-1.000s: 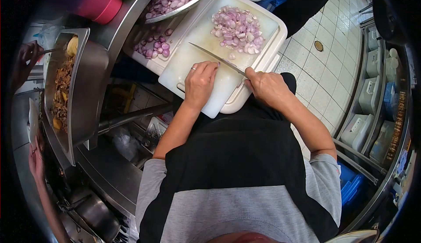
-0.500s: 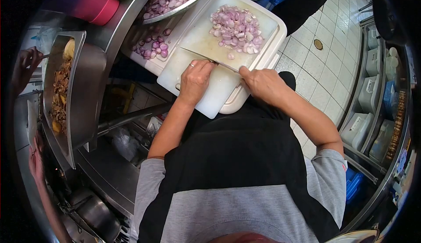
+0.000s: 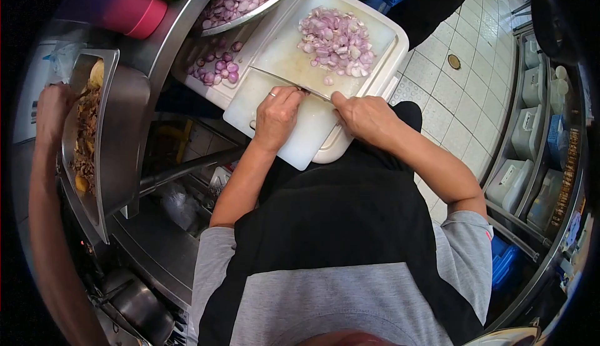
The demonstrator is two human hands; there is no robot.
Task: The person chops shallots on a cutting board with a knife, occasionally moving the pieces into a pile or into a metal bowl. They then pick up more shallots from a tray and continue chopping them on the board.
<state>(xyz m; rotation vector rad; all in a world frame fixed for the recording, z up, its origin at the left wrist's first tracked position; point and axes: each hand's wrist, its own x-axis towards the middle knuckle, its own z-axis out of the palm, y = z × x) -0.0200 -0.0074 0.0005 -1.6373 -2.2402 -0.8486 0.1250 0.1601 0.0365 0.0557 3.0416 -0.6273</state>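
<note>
The right hand [image 3: 370,115] hides the handle of the knife [image 3: 280,80]; the left hand [image 3: 275,120] mostly covers a small piece [image 3: 304,90]. Beyond them, the top edge crops the bowl [image 3: 257,12].

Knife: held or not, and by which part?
Held: the right hand grips the knife at its handle end; the left hand's fingertips are beside the blade, their contact unclear.

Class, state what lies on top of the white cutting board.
Sliced shallots are piled on the board, with a knife across it; what the left hand covers cannot be seen.
</note>
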